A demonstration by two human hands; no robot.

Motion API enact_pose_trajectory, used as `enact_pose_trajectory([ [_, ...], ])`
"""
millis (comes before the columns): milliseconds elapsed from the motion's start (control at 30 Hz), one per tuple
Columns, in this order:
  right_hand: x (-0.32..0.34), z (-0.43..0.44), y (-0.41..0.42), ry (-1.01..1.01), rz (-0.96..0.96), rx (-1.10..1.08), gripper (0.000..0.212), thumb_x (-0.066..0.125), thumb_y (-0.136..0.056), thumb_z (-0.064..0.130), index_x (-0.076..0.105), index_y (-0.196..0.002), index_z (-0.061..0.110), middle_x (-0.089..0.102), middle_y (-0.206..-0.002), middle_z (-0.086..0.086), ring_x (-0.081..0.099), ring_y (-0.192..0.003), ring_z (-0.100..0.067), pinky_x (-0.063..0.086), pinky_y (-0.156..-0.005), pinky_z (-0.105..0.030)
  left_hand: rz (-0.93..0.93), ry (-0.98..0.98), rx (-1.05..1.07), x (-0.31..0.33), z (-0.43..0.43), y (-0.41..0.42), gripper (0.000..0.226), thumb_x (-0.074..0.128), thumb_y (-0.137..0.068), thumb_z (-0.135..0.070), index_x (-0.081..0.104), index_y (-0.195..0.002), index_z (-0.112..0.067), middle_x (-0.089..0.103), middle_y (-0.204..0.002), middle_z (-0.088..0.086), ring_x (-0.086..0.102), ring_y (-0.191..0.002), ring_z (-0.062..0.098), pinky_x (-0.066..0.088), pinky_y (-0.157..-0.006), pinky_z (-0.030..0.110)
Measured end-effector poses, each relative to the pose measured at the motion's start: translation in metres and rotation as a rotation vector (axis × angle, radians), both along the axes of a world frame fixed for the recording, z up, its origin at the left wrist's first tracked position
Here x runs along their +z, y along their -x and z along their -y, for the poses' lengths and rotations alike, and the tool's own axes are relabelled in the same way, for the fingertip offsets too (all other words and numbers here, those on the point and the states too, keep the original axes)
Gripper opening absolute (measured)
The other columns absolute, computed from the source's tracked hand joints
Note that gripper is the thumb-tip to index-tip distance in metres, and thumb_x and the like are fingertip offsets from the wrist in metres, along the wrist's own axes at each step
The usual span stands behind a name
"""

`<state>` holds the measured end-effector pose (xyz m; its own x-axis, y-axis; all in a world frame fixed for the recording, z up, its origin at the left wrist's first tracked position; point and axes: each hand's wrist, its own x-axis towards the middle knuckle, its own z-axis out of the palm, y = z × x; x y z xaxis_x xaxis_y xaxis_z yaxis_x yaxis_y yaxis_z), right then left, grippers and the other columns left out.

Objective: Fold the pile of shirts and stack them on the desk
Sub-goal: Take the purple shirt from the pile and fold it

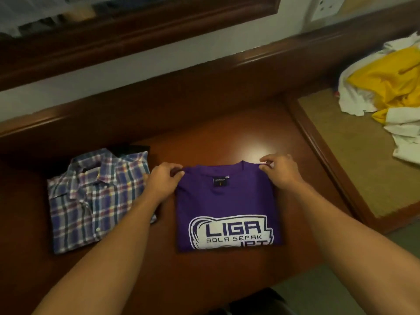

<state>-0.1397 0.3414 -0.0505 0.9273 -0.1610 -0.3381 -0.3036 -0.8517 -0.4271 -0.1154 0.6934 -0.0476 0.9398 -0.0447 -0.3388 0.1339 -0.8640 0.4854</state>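
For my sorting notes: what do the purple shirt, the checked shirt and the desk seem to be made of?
Purple shirt: probably knit jersey, matte, collar band, white print. Checked shirt: likely woven cloth; plaid pattern, buttons, collar. Desk: wood or veneer, glossy varnish; it mirrors a light spot.

Purple tee (227,201) with white-and-navy print, blue-red-white plaid shirt (95,201) left of it, yellow-and-white pile (386,92) far right, reddish-brown counter (227,137)
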Motion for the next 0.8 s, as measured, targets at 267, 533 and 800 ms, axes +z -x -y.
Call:
enact_pose_trajectory([
  [267, -0.022, 0.000, -0.030, 0.117, 0.022, 0.134, 0.005, 0.072, -0.093, 0.028, 0.076, -0.092, 0.031, 0.057, -0.093, 0.009, 0.057, -0.102, -0.022, 0.044, -0.086, -0.036, 0.053, -0.071, -0.039, -0.028, 0.011, -0.019, 0.016, 0.070, -0.093, -0.035, 0.072, -0.109, -0.035, 0.064, -0.116, -0.005, 0.054, -0.116, 0.020, 0.033, -0.102, 0.049],
  [533, -0.013, -0.001, -0.032, 0.127, -0.020, 0.256, 0.006, 0.073, -0.090, 0.037, 0.073, -0.096, 0.037, 0.060, -0.107, 0.013, 0.047, -0.109, -0.016, 0.030, -0.088, -0.034, 0.104, -0.146, -0.197, -0.029, 0.016, -0.019, 0.014, 0.069, -0.092, -0.041, 0.073, -0.104, -0.036, 0.058, -0.117, -0.011, 0.047, -0.116, 0.017, 0.021, -0.091, 0.039],
  [800, 0.014, 0.015, -0.058, -0.156, -0.129, 0.099, 0.014, 0.079, -0.086, 0.028, 0.070, -0.079, 0.035, 0.069, -0.087, 0.013, 0.062, -0.088, -0.009, 0.046, -0.078, -0.028, 0.241, -0.104, -0.104, -0.001, 0.020, -0.040, 0.016, 0.065, -0.095, -0.042, 0.071, -0.107, -0.035, 0.065, -0.115, -0.007, 0.050, -0.115, 0.021, 0.027, -0.101, 0.049],
])
